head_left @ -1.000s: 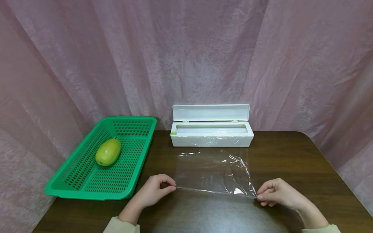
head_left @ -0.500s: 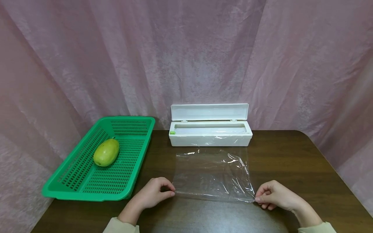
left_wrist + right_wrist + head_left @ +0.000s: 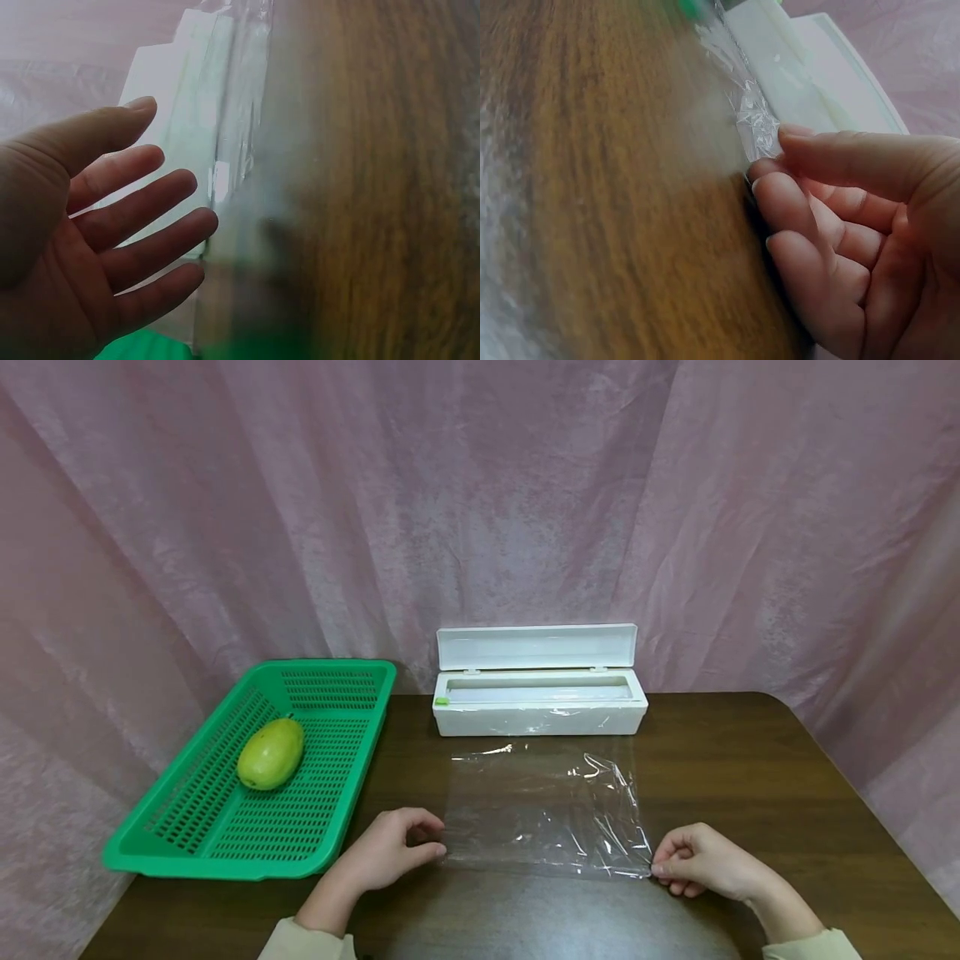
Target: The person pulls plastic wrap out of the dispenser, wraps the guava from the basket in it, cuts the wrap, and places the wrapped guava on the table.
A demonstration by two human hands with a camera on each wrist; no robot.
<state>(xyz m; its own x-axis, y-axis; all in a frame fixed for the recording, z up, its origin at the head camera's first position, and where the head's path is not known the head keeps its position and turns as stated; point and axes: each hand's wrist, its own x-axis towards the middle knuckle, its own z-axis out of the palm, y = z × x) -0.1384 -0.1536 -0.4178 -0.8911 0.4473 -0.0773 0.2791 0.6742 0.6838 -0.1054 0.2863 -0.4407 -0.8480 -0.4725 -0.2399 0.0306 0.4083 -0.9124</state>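
Observation:
A clear sheet of cling film (image 3: 525, 810) lies over the dark wooden table in the head view, running toward me from a white cling film dispenser (image 3: 538, 718) whose lid stands up. My right hand (image 3: 708, 864) pinches the sheet's near right corner between thumb and index finger; creases gather there, as the right wrist view shows on the film (image 3: 757, 127). At the near left corner is my left hand (image 3: 393, 852), its thumb and fingertips apart. In the left wrist view its fingers (image 3: 161, 199) are spread and hold nothing.
On the left stands a green plastic basket (image 3: 360, 777) with slotted walls. A yellow-green oval fruit (image 3: 272, 754) lies in it. Behind the table (image 3: 720, 752) hangs a pink curtain (image 3: 510, 485), close to the dispenser's raised lid.
My left hand has let go of the film's left corner, its thumb and fingers parting. Film and right hand came slightly toward me, and the sheet's near edge now lies flatter.

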